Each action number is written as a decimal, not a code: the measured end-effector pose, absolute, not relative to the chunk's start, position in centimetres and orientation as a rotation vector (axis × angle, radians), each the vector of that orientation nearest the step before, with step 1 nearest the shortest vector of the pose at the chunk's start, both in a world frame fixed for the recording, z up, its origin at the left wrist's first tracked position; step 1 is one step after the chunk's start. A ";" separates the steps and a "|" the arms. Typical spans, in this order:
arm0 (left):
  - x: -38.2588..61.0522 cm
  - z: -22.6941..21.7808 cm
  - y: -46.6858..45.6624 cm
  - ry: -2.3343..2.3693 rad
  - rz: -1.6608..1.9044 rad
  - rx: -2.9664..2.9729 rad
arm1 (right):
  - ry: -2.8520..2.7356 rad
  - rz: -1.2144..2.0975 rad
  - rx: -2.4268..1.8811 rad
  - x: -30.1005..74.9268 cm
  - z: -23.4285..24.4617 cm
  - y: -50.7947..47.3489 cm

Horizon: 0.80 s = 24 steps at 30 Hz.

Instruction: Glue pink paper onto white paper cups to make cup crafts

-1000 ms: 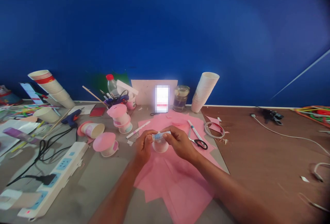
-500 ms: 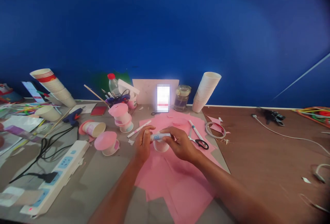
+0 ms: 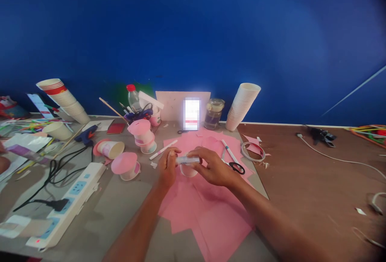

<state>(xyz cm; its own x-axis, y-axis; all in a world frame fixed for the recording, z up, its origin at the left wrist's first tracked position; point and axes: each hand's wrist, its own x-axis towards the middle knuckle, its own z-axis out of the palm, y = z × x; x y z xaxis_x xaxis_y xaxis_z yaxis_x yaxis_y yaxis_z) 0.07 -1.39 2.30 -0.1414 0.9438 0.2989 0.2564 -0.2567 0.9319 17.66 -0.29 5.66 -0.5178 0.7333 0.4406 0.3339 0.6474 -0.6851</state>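
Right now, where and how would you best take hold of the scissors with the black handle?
Take the scissors by the black handle, probably from above on the right. The handle's loop faces right, while the blades seem to point away, beside the marker. The right grip is nearest but holds the tube.

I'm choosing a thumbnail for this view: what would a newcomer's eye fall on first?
Probably the glowing screen at the back centre, in front of a pale board. Next, the pink paper spread over the grey table. Above it, the right hand's fingers hold a small tube, with the left hand at its other end.
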 end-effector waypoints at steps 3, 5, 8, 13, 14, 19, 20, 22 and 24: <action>0.0 2.0 -1.5 1.388 1.505 1.669 | -2.091 0.825 -0.994 17.4 5.8 -0.6; 0.0 2.0 -1.7 1.397 1.529 1.742 | -2.049 0.897 -1.072 17.1 5.9 -0.7; 0.0 2.2 -1.8 1.393 1.526 1.802 | -2.013 0.947 -1.088 16.9 6.2 -0.9; 0.1 2.9 -1.8 1.359 1.466 1.697 | -2.071 0.762 -0.975 17.3 6.8 -0.9; 0.2 3.0 -1.8 1.360 1.455 1.665 | -2.098 0.687 -0.941 17.4 6.9 -0.8; 0.6 3.4 -2.1 1.381 1.402 1.560 | -2.193 0.353 -0.755 17.5 6.3 -0.5; 0.7 3.5 -2.1 1.381 1.389 1.541 | -2.206 0.291 -0.724 17.3 6.1 -0.4; 0.7 3.6 -2.1 1.360 1.360 1.510 | -2.233 0.195 -0.665 17.3 6.0 -0.2; 0.1 3.8 -1.6 1.345 1.382 1.426 | -2.235 0.150 -0.604 17.9 6.2 0.2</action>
